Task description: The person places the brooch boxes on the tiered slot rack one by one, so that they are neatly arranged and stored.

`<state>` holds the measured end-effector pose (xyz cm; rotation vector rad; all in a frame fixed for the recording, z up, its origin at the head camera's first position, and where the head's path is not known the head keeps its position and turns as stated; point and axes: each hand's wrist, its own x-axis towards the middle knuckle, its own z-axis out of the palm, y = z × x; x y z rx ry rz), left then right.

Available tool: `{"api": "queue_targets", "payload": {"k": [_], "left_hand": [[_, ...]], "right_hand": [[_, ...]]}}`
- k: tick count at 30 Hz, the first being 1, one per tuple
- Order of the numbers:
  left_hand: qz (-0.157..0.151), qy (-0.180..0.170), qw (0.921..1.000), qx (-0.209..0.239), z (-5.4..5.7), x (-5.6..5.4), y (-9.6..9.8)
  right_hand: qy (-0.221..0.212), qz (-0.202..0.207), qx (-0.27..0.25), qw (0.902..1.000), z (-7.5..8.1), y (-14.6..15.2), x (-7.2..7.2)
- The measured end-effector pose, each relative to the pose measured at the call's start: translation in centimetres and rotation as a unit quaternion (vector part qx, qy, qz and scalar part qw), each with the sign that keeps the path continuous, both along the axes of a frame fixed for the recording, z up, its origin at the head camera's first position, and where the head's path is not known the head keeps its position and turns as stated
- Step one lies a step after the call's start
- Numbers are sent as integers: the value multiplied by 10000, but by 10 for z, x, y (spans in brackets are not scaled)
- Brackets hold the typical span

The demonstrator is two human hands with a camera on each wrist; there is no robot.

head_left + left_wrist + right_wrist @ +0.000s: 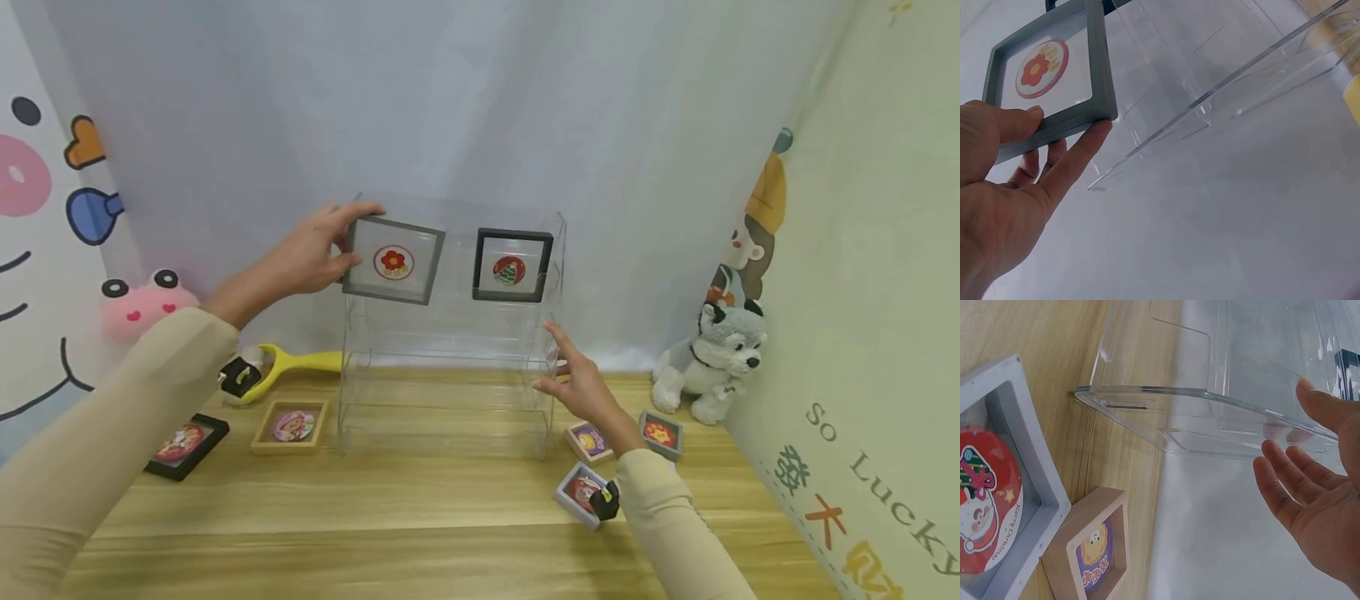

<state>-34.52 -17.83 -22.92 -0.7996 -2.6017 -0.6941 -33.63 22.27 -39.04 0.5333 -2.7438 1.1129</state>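
My left hand (318, 246) grips the left edge of a grey square display frame (393, 262) that holds a red-flower badge. In the left wrist view the thumb (1019, 124) lies across its front border and the fingers support it from behind. The frame is tilted, at the upper left of a clear acrylic tiered stand (442, 367). To its right, on the stand's top tier, is a black frame (512, 267) with a Christmas-tree badge. Nothing is in my right hand (581, 379), its fingers loosely spread right by the stand's right side panel (1210, 400).
Right of the stand lie a beige frame (589, 442), a light grey frame (581, 493) and a darker grey frame (661, 435), near a plush husky (708, 362). On the left are a wooden-coloured frame (291, 427), a black frame (186, 447) and a yellow-handled object (300, 362).
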Motion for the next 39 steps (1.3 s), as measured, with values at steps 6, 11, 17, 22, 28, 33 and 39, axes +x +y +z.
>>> {"api": "queue_targets", "payload": {"k": [6,11,17,22,28,33,39], "left_hand": [[80,259,9996,63,3,-18,10],[103,397,9989,240,5,-32,20],[167,467,9975,510,0,-41,25],[134,568,9979,298,-4,-51,26],[104,669,9976,137,-7,-61,29],[145,614,9980,81,-15,-66,29],[215,436,9988,42,-23,-68,29]], "right_hand": [[34,-15,28,10000,-1,0,0],[67,-16,44,10000,0,1,1],[22,40,7,10000,-2,-2,1],[50,19,17,10000,-2,-2,1],[129,-4,-24,9999,2,0,0],[135,17,16,9999,-1,1,0],[112,26,21,9999,-1,1,0]]}}
